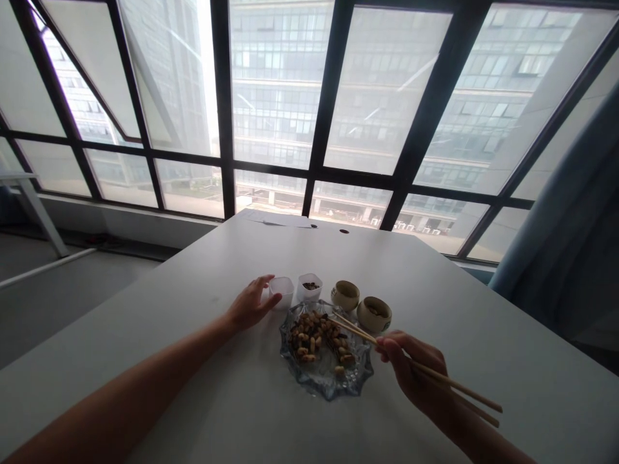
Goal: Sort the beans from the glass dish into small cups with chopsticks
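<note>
One pair of chopsticks (362, 332) sits clasped in the fingers of the right hand (416, 368), at 3 o'clock from the scalloped glass plate (329, 390) on a pale counter (217, 393). The tips are close together inside the plate's 12 o'clock edge, and I cannot tell whether they pinch anything. Peanuts (309, 332) lie heaped on the plate, mixed with darker bits; a bare patch shows toward 6. At 10 o'clock the left hand (250, 303) curls thumb and fingers around a clear cup (283, 293), which stands at 11 with nothing discernible inside. Just short of 12, a second cup (309, 295) holds some dark pieces (311, 285). A brown bowl (338, 300) sits just past 12, its contents unclear; another bowl (374, 323), near 2, has a few pieces inside. The chopstick work seems partway: two containers hold something, while plenty is left on the plate. Farther off, toward 12, paper (285, 221) lies near the counter's far end, before tall windows (382, 90); a curtain (570, 174) hangs at 2.
</note>
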Demonstrator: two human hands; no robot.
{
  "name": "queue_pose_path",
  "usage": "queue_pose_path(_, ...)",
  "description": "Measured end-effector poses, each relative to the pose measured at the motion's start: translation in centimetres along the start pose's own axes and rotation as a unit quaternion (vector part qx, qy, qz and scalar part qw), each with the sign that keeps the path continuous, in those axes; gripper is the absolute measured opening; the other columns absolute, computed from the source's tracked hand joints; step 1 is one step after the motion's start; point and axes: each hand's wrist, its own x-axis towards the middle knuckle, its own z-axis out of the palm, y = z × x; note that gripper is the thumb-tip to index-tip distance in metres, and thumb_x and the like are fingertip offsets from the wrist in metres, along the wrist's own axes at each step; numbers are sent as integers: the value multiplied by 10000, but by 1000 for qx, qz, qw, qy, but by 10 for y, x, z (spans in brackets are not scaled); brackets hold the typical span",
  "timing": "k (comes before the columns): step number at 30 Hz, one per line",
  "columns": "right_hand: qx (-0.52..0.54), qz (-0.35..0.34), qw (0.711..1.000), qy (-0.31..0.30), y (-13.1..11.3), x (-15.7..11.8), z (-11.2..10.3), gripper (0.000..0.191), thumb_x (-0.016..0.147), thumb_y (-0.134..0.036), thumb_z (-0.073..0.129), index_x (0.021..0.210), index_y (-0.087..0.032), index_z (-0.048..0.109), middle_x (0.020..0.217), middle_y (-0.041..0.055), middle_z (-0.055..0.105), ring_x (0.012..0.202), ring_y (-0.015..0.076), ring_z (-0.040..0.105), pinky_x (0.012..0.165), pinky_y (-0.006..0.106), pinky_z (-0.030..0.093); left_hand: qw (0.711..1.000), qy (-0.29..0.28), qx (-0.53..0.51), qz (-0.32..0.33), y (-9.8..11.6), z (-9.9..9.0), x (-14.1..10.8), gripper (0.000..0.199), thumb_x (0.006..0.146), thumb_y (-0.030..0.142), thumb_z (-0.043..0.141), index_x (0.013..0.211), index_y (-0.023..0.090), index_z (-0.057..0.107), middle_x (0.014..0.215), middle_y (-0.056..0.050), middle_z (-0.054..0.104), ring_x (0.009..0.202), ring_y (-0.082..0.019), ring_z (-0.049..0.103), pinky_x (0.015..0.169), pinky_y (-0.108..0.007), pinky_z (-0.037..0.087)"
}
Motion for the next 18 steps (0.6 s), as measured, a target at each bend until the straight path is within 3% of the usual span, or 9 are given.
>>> queue_pose_path(7, -59, -62, 993, -87, -14, 3, 3, 208, 908, -228, 570, 723, -208, 663, 629, 33, 656, 482, 135, 589, 474, 234, 461, 1000, -21, -3, 1, 3, -2, 0, 664, 872, 614, 473, 1323, 128, 502, 1151, -171, 643, 1027, -295, 633, 938, -465, 485)
queue_pose_path(11, -42, -55, 995, -71, -17, 1, 5, 239, 900, -283, 592, 692, -213, 686, 623, 46, 681, 488, 152, 620, 471, 244, 483, 1000, -21, -8, 2, 4, -2, 0, 651, 872, 617, 478, 1324, 149, 507, 1119, -154, 653, 1017, -291, 635, 926, -456, 487)
queue_pose_path(13, -9, 7, 1000, -23, -14, 0, 6, 312, 908, -370, 591, 654, -213, 681, 581, 45, 671, 463, 159, 617, 456, 256, 489, 1000, -19, -8, 1, 5, -2, 0, 649, 870, 621, 479, 1320, 154, 513, 1094, -147, 658, 1002, -289, 639, 914, -451, 490)
queue_pose_path(15, 52, 110, 992, 47, -10, 0, 7, 370, 893, -479, 600, 656, -206, 680, 521, 38, 645, 421, 165, 597, 428, 271, 493, 1000, -20, -7, 2, 5, -3, 0, 655, 866, 626, 479, 1317, 152, 516, 1071, -142, 661, 984, -287, 643, 901, -445, 494)
queue_pose_path(18, 185, 265, 937, 136, 1, 1, 9, 442, 800, -607, 661, 674, -184, 674, 470, 35, 620, 380, 165, 564, 370, 277, 475, 1000, -25, -4, 1, 5, -4, 0, 658, 870, 632, 467, 1321, 155, 511, 1042, -129, 660, 956, -277, 647, 879, -429, 500)
